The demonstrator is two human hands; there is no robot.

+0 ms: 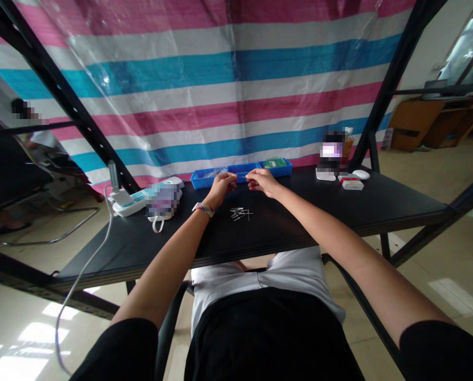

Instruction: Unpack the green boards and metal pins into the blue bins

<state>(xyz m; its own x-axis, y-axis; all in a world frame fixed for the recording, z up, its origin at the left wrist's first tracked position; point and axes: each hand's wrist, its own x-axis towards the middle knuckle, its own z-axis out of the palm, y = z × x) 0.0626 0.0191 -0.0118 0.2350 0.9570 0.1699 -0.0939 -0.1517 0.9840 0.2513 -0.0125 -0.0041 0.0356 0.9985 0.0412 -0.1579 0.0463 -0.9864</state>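
My left hand [223, 186] and my right hand [261, 181] are raised over the black table, just in front of the blue trays [204, 181]. Between their pinched fingertips runs a thin, small rod [241, 177], held at both ends; its details are too small to tell. Below the hands, several thin silvery pieces [240, 214] lie in a loose pile on the tabletop. One tray holds clear plastic at the left, and the right-hand tray holds green items [275, 163].
On the table's left are a white power strip [131, 205] with a cable and a pouch [163, 201]. A phone on a stand [326, 174], a red-and-white box [351, 183] and a white mouse [361, 174] are right. A striped sheet [236, 95] hangs behind; a person sits far left.
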